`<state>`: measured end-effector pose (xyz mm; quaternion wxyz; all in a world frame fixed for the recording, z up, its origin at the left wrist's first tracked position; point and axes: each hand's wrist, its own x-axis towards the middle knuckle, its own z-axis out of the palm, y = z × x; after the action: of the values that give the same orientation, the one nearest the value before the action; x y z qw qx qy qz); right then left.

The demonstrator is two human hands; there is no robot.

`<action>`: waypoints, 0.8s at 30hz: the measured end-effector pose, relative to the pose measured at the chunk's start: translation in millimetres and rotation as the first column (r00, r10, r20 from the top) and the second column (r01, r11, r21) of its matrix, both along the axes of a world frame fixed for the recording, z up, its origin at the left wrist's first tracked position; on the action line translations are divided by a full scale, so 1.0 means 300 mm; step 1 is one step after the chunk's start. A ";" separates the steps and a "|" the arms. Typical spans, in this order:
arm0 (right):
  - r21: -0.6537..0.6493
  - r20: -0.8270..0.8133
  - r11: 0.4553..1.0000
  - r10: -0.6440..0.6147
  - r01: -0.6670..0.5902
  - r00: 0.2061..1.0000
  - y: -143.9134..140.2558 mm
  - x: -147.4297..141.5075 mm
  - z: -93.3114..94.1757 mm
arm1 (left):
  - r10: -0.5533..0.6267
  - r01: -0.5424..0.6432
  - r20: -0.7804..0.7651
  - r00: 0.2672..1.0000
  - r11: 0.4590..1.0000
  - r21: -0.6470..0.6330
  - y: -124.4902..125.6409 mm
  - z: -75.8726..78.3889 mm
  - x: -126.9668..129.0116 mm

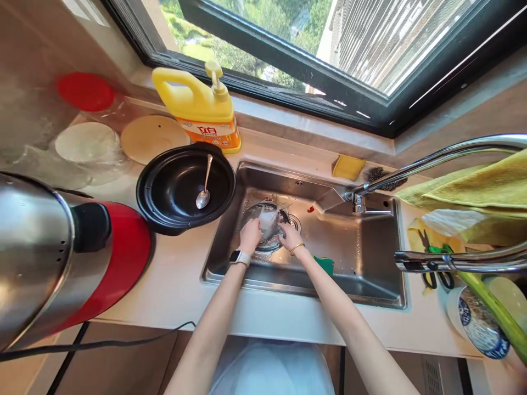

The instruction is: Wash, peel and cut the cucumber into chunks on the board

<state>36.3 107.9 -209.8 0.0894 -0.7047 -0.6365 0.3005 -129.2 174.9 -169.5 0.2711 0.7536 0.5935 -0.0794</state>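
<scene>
Both my hands are down in the steel sink [362,258], over its left half. My left hand [250,236], with a watch on the wrist, grips a clear glass [267,220] from the left. My right hand [289,237], with a gold bangle, is against the glass from the right, fingers curled at it; what it holds is hidden. Under them lies a round glass lid or dish [265,225] near the drain [294,223]. A green scrubbing pad [325,264] lies just right of my right forearm.
A black pot [185,189] with a spoon [205,189] sits left of the sink, a yellow detergent bottle [201,109] behind it. A steel and red kettle [61,252] stands at the left. The tap [411,170] arches from the right. A yellow sponge [348,167] lies behind the sink. A patterned bowl [477,321] sits at right.
</scene>
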 end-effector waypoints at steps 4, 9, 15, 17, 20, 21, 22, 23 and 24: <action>-0.057 0.060 0.995 -0.078 0.082 0.995 -0.037 0.014 0.034 | -0.001 0.001 -0.014 1.000 0.999 -0.038 -0.073 0.030 -0.061; -0.131 0.049 0.991 -0.032 0.038 0.998 -0.084 0.004 0.055 | -0.011 0.012 0.034 0.999 0.999 -0.037 -0.135 0.039 -0.072; 0.029 0.021 0.977 -0.211 0.211 0.977 -0.223 0.011 0.108 | -0.127 0.143 0.174 0.977 0.987 -0.079 -0.190 0.076 -0.010; 0.074 0.060 0.953 -0.298 0.293 0.953 -0.270 0.080 0.146 | -0.183 0.204 0.249 0.951 0.977 -0.062 -0.213 0.097 0.033; 0.215 0.205 0.865 -0.494 0.454 0.845 -0.292 0.285 0.241 | -0.213 0.263 0.422 0.881 0.963 -0.063 -0.249 0.135 0.135; 0.284 0.246 0.806 -0.585 0.519 0.773 -0.285 0.370 0.283 | -0.202 0.273 0.487 0.850 0.959 -0.077 -0.263 0.149 0.179; 0.356 0.260 0.751 -0.651 0.556 0.713 -0.273 0.456 0.328 | -0.180 0.276 0.555 0.812 0.956 -0.094 -0.280 0.163 0.228; 0.411 0.250 0.715 -0.686 0.566 0.684 -0.259 0.537 0.373 | -0.141 0.273 0.624 0.768 0.955 -0.120 -0.299 0.176 0.281; 0.430 0.223 0.725 -0.662 0.537 0.715 -0.248 0.607 0.415 | -0.082 0.261 0.690 0.719 0.952 -0.158 -0.320 0.187 0.338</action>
<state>218.4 33.5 -85.3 0.1828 -0.8913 -0.4148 0.0064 -27.8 78.9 -113.3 0.5497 0.7435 0.3669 0.1023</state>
